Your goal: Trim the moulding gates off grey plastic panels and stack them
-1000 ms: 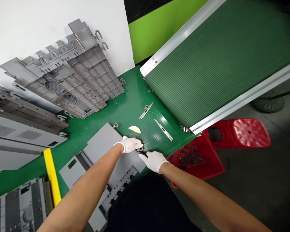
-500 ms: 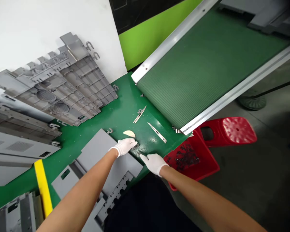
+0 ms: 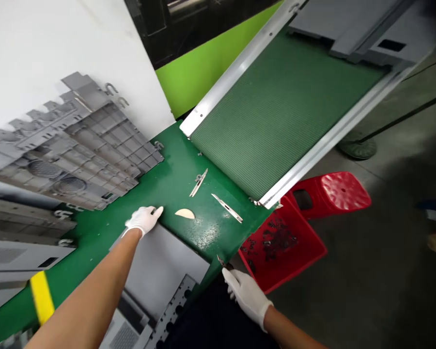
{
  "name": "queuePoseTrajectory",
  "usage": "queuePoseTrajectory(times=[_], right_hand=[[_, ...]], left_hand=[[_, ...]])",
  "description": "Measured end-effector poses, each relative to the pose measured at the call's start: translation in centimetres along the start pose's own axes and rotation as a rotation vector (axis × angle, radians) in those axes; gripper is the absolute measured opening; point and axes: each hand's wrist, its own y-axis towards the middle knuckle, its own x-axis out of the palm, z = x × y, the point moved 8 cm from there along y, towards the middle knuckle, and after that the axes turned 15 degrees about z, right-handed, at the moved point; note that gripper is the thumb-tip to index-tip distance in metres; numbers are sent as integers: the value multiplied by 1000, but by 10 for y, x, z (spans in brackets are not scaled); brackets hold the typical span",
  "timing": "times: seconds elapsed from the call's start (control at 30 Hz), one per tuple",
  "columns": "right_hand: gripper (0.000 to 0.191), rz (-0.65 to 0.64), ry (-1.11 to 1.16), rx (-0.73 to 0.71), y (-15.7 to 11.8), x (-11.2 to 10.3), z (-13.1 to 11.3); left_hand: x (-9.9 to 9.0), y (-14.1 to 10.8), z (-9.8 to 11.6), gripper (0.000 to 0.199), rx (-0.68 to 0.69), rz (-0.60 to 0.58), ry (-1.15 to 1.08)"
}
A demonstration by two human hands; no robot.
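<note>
Your left hand (image 3: pixel 144 220) lies over the far corner of the grey panel (image 3: pixel 163 266). Whether its fingers pinch the edge or only rest on it cannot be told from this view. Your right hand (image 3: pixel 249 295) is closed around a small pointed tool (image 3: pixel 221 261), with the tip directed away from you. This hand is outside the near-right edge of the green table (image 3: pixel 167 186); the tool tip appears at that edge.

The grey panel is at the near side of the table. Its long right edge runs from your left hand toward you and to the right. Its right corner sits close to the table edge, just left of the tool tip.

Working room: right of the panel, a strip of green surface carries scattered specks. A pale half-round piece (image 3: pixel 185 214) bounds this strip on the far left, near your left hand. Two slim metal tools (image 3: pixel 228 209) lie farther out, apart from each other, toward the conveyor (image 3: pixel 269 126).

The conveyor's near end meets the table on the far right; another grey part (image 3: pixel 349 34) rides its far portion. Beyond the near-right edge, a red bin (image 3: pixel 305 264) holds small dark pieces (image 3: pixel 279 237). Ribbed panels (image 3: pixel 94 148) lean against the white wall (image 3: pixel 58 39) on the far left.
</note>
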Motion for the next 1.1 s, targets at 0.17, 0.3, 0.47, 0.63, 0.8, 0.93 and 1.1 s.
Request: queuePoseTrajectory(times=[0.17, 0.3, 0.47, 0.63, 0.8, 0.93, 1.1], right_hand=[[66, -51, -349, -345, 37, 30, -102], [77, -137, -512, -346, 67, 88, -140], [82, -144, -529, -297, 81, 125, -141], [80, -139, -536, -300, 85, 130, -138], [79, -124, -550, -332, 88, 131, -140], [76, -114, -594, -346, 90, 131, -142], [76, -83, -650, -382, 91, 130, -147]], left_hand=[[25, -19, -6, 63, 167, -361, -241], [40, -38, 19, 60, 239, -435, -370], [58, -35, 15, 54, 199, -428, -341], [66, -27, 9, 50, 164, -416, -292], [68, -27, 11, 49, 167, -432, -300], [66, -30, 13, 50, 186, -472, -373], [63, -31, 11, 53, 171, -487, -463]])
